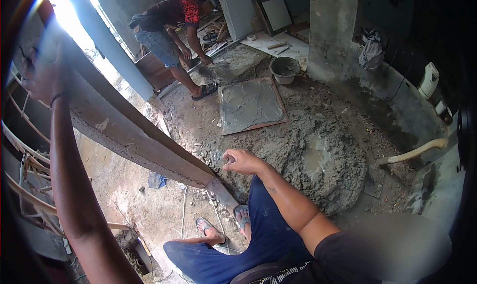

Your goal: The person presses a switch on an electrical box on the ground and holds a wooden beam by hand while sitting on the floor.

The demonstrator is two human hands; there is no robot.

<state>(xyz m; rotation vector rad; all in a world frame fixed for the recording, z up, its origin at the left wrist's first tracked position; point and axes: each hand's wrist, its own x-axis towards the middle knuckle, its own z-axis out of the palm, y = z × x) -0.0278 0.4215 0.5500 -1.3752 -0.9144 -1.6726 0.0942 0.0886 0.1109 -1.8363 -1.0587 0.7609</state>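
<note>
My left hand (44,77) is raised at the far left against the concrete pillar (124,142), its fingers apart. Glare blurs the fingertips. Over my knee, my right hand (243,162) has its fingers curled inward, with the thumb close to them. What they hold, if anything, I cannot make out. Just beyond that hand lies a wide heap of wet mortar (333,159) with a watery hollow in its middle. Behind the heap, a square board (252,106) lies on the ground, coated with smooth grey mortar.
A co-worker (169,30) bends over a grey slab (233,65) at the back. Near it stands a bucket (284,70). A wooden-handled hoe (417,152) leans on the right. A framed panel (273,14) rests against the back wall; bent rods (25,147) fill the left edge.
</note>
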